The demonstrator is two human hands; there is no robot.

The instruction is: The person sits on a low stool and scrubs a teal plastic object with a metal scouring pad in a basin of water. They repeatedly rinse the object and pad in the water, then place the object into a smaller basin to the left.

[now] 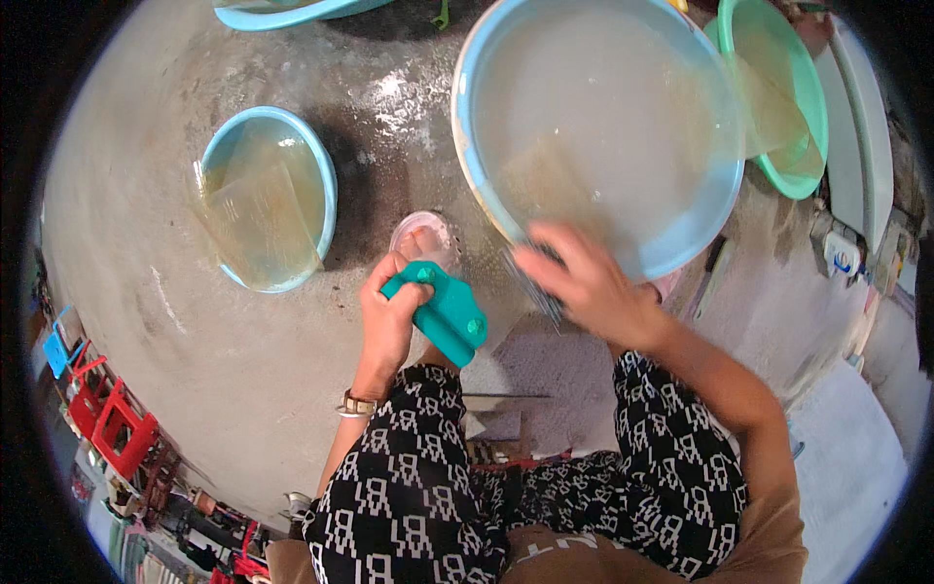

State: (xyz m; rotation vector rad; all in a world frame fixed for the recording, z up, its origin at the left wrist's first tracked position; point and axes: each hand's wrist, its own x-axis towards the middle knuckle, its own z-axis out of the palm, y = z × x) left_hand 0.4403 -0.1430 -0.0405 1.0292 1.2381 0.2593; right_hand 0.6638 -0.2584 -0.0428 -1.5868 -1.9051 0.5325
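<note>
My left hand (398,292) grips a teal plastic holder (445,314) with two green knobs, above my sandaled foot. My right hand (584,281), blurred, holds a bundle of thin dark strips (538,288) at the near edge of a large blue basin (473,157). Cloudy liquid fills this basin, with a brownish translucent sheet (547,175) partly under its surface. Left of it stands a small blue basin (330,197) with translucent yellowish sheets (263,219) lying in it and over its rim. The exact kind of strips cannot be told.
A green basin (817,146) with another translucent sheet stands at the upper right, touching or near the large basin. Part of a blue basin (306,13) shows at the top. Red plastic stools (120,431) stand at the lower left. The concrete floor (255,379) looks wet in places.
</note>
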